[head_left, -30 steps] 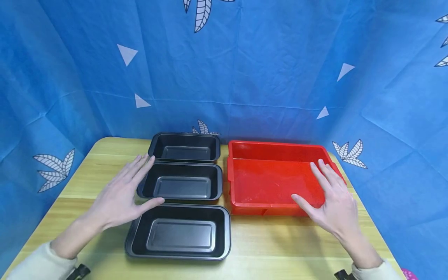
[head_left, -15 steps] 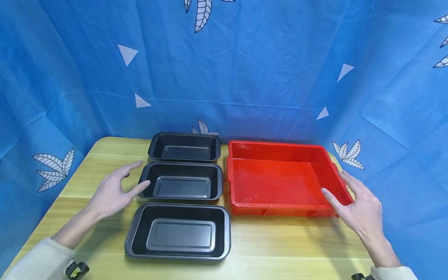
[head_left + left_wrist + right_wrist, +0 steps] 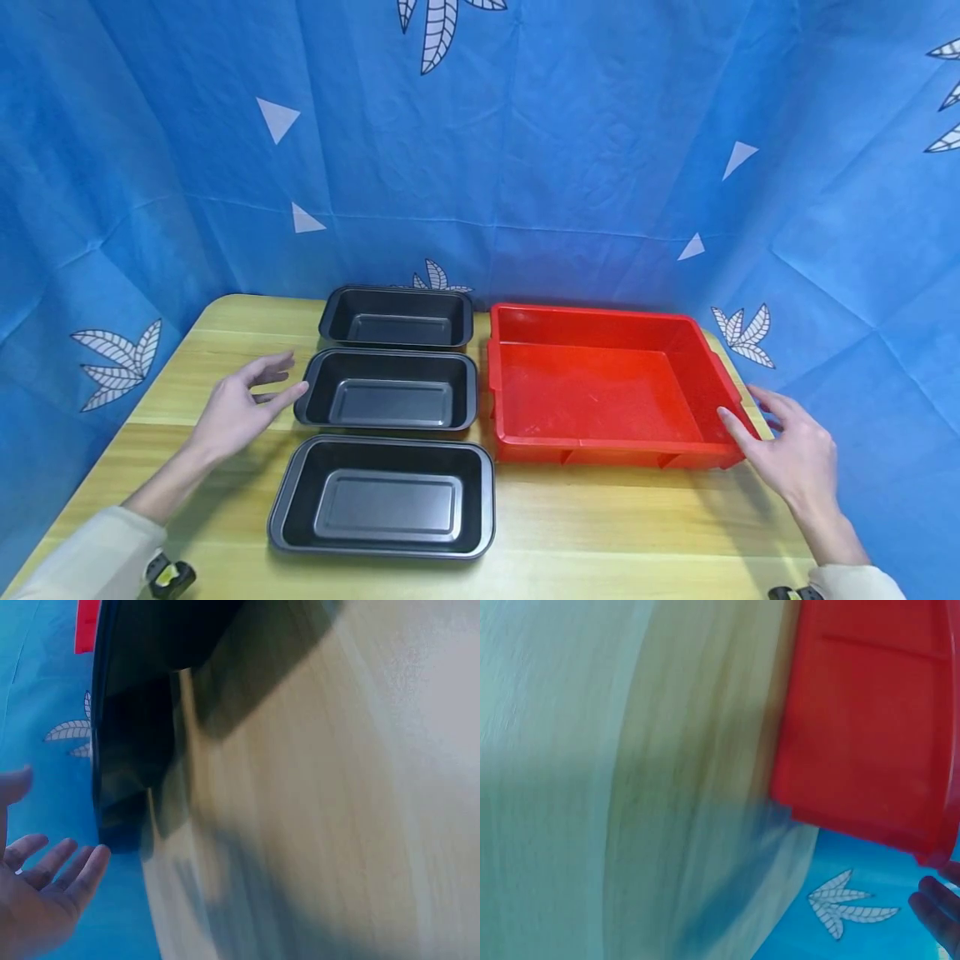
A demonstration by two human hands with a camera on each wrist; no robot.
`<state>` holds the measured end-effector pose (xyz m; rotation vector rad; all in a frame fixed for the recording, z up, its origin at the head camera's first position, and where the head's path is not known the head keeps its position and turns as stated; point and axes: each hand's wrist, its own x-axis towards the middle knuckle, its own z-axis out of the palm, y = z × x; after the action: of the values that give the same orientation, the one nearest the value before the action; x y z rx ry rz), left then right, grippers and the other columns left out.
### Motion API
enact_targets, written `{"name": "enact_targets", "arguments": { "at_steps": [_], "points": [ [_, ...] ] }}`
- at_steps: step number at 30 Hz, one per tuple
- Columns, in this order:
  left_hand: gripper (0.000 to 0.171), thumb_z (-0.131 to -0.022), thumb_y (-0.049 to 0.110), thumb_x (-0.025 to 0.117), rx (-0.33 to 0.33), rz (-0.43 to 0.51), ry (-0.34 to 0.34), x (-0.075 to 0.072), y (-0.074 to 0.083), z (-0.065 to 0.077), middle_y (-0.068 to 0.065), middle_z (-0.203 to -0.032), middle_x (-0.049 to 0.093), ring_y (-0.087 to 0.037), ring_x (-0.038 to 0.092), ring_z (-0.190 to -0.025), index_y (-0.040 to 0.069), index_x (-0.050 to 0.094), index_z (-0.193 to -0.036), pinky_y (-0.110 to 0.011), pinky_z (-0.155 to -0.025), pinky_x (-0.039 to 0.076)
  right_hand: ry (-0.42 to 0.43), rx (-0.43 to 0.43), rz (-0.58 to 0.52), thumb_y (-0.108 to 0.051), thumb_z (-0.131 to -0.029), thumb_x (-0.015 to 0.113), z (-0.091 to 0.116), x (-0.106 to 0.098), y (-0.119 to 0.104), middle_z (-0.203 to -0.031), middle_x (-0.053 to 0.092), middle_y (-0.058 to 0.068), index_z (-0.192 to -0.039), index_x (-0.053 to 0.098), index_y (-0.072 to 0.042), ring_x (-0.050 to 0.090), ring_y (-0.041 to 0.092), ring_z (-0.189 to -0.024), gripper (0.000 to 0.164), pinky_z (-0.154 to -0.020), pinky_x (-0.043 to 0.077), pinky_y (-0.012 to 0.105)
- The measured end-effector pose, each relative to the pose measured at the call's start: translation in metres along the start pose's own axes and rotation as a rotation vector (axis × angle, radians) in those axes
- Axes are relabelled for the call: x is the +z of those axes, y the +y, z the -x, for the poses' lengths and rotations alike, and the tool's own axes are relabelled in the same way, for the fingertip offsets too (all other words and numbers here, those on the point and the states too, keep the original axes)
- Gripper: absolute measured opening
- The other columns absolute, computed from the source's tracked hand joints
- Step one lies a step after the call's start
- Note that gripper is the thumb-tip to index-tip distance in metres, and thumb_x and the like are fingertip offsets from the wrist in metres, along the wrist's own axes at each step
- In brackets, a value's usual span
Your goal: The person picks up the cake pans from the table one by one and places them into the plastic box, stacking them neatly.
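Observation:
My left hand (image 3: 238, 407) hovers beside the left end of the middle black loaf pan (image 3: 392, 402), thumb and fingers apart, holding nothing. In the left wrist view its fingers (image 3: 54, 868) are spread short of the dark pans. At the right front corner of the red tray (image 3: 525, 451) is my right hand (image 3: 797, 454). Its thumb reaches toward the rim, and the fingers bend loosely outside the right wall. Whether they touch it I cannot tell. Only some fingertips (image 3: 934, 907) show in the right wrist view, close to the tray's corner.
A second loaf pan (image 3: 400, 327) stands behind the middle one, and a third (image 3: 382, 546) in front. All lie in a column left of the tray on a wooden table (image 3: 600, 533). A blue patterned cloth (image 3: 585, 150) hangs behind and at the sides.
My right hand has moved right, from over the tray to its right side. The left hand has drawn back left and its fingers have bent more. Pans and tray stay in place.

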<state>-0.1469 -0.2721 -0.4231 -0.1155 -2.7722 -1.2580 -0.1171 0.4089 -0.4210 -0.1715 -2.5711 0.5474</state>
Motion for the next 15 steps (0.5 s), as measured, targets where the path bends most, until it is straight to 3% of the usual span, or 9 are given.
{"name": "enact_targets", "arguments": {
  "at_steps": [5, 8, 12, 15],
  "points": [
    [0.067, -0.101, 0.039, 0.072, -0.043, -0.013, -0.009, 0.001, -0.005, -0.002, -0.030, -0.144, 0.063, -0.051, 0.065, -0.126, 0.000, 0.053, -0.151, -0.049, -0.090, 0.065, -0.038, 0.011, 0.021, -0.036, -0.090, 0.079, -0.004, 0.000, 0.012, -0.123, 0.073, 0.026, -0.132, 0.071, -0.004, 0.072, 0.049, -0.097, 0.053, -0.079, 0.049, 0.052],
    [0.067, -0.100, 0.042, 0.072, -0.056, -0.033, -0.012, 0.002, -0.006, -0.004, -0.028, -0.143, 0.064, -0.051, 0.065, -0.126, 0.001, 0.054, -0.150, -0.039, -0.086, 0.066, -0.054, 0.013, 0.050, -0.036, -0.092, 0.077, -0.005, 0.000, 0.017, -0.118, 0.075, 0.027, -0.130, 0.073, -0.003, 0.074, 0.049, -0.095, 0.050, -0.076, 0.048, 0.050],
    [0.069, -0.101, 0.044, 0.071, -0.078, -0.031, -0.030, 0.003, -0.008, -0.006, -0.027, -0.144, 0.064, -0.049, 0.065, -0.127, 0.001, 0.053, -0.152, -0.020, -0.079, 0.060, -0.075, 0.018, 0.070, -0.035, -0.094, 0.074, -0.005, 0.001, 0.022, -0.110, 0.077, 0.027, -0.127, 0.075, -0.004, 0.075, 0.048, -0.094, 0.045, -0.073, 0.045, 0.048],
    [0.069, -0.102, 0.045, 0.069, -0.095, -0.015, -0.043, 0.005, -0.010, -0.007, -0.027, -0.145, 0.063, -0.048, 0.065, -0.127, 0.001, 0.052, -0.152, -0.013, -0.077, 0.054, -0.086, 0.019, 0.069, -0.033, -0.094, 0.073, -0.006, 0.002, 0.023, -0.107, 0.078, 0.026, -0.125, 0.076, -0.005, 0.075, 0.047, -0.093, 0.042, -0.072, 0.044, 0.044]
  ]
}}
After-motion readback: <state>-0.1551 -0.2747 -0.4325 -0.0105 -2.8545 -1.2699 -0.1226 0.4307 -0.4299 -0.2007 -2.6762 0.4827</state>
